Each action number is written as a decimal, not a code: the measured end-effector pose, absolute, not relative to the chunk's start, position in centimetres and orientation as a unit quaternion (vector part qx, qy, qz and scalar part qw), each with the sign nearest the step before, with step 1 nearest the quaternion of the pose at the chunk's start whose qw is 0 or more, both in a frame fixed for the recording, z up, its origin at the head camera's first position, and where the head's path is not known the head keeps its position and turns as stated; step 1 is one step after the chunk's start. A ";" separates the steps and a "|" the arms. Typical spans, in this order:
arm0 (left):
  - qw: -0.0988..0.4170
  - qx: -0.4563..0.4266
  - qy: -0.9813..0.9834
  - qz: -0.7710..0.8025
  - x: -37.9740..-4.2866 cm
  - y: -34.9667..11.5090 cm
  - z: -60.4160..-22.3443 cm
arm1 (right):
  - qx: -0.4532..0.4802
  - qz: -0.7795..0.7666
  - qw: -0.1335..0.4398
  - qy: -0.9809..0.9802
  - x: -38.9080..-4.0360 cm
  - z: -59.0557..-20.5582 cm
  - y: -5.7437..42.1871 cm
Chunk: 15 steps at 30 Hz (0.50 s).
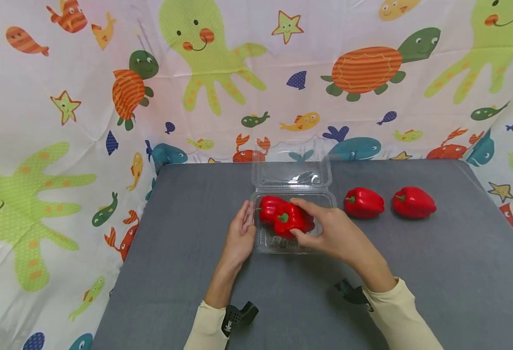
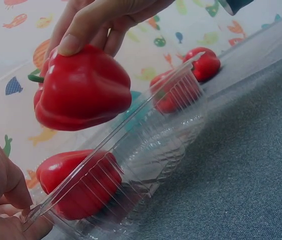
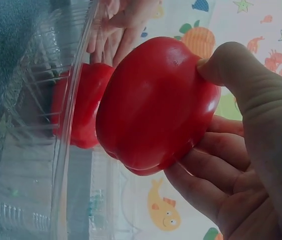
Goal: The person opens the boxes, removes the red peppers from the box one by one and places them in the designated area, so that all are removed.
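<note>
My right hand [image 1: 333, 231] grips a red bell pepper [image 3: 156, 105] between thumb and fingers, its green stem to the left in the left wrist view. The pepper is held above a clear plastic clamshell container [image 1: 267, 245] whose lid [image 1: 291, 172] stands open at the back. Another red bell pepper [image 2: 80, 185] lies inside the container, at its left end. At that same end, my left hand [image 1: 241, 236] pinches the rim between thumb and fingers, as the left wrist view shows.
Two more red bell peppers, a nearer one [image 1: 364, 202] and a farther one [image 1: 414, 202], lie on the grey table [image 1: 186, 253] right of the container. A white curtain [image 1: 234, 29] printed with sea animals hangs behind the table and along its sides.
</note>
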<state>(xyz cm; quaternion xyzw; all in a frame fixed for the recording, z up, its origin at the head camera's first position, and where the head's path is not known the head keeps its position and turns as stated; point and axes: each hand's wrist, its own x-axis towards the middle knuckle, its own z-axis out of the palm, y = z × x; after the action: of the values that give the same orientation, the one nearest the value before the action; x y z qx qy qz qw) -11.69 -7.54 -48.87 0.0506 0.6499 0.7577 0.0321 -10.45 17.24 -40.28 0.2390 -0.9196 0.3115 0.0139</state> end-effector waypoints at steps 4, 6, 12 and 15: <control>0.033 0.053 0.646 0.761 -11.7 -7.6 -49.0 | 0.240 0.302 0.023 -0.922 -10.3 -40.1 17.7; 0.033 0.054 0.645 0.762 -11.8 -7.6 -49.0 | 0.243 0.298 0.025 -0.923 -10.2 -40.0 17.9; 0.029 0.051 0.650 0.758 -11.8 -7.6 -49.0 | 0.246 0.289 0.027 -0.925 -10.0 -39.9 18.7; 0.030 0.050 0.653 0.755 -11.7 -7.6 -49.0 | 0.245 0.283 0.031 -0.927 -9.8 -39.9 19.1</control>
<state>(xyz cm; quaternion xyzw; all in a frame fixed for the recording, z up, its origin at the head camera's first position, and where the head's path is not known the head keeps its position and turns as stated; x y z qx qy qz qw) -11.74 -7.58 -48.98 0.0502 0.6528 0.7553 0.0297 -9.83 19.08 -39.92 0.2446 -0.9269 0.2829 0.0309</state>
